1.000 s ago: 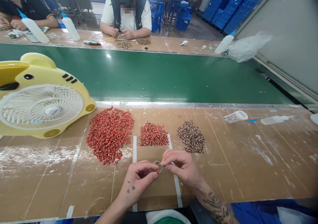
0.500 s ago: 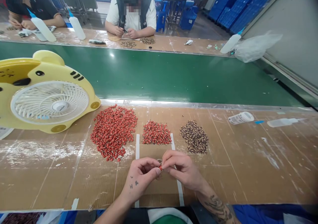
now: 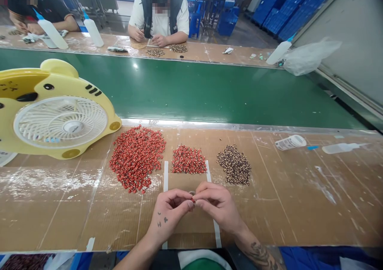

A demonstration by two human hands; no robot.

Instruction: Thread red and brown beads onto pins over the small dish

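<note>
Over the cardboard between two white tape strips, my left hand point(image 3: 166, 215) pinches a small red part point(image 3: 193, 200) between thumb and forefinger. The fingertips of my right hand point(image 3: 220, 209) close on the same part from the right, hiding most of it. Just beyond the hands lies a small pile of red parts with pale and dark tips point(image 3: 188, 159). A much larger red pile point(image 3: 136, 158) spreads to its left. On the right is a heap of small dark-and-tan pieces point(image 3: 234, 165).
A yellow animal-shaped fan point(image 3: 64, 114) stands at the left. A white bottle point(image 3: 290, 142), a blue cap point(image 3: 312, 147) and a clear squeeze bottle point(image 3: 341, 148) lie at the right. Beyond a green belt point(image 3: 191, 88), two people sit working at the far bench.
My right fingertips have shifted slightly left and closed in over the red part, so less of it shows. The left hand has barely moved.
</note>
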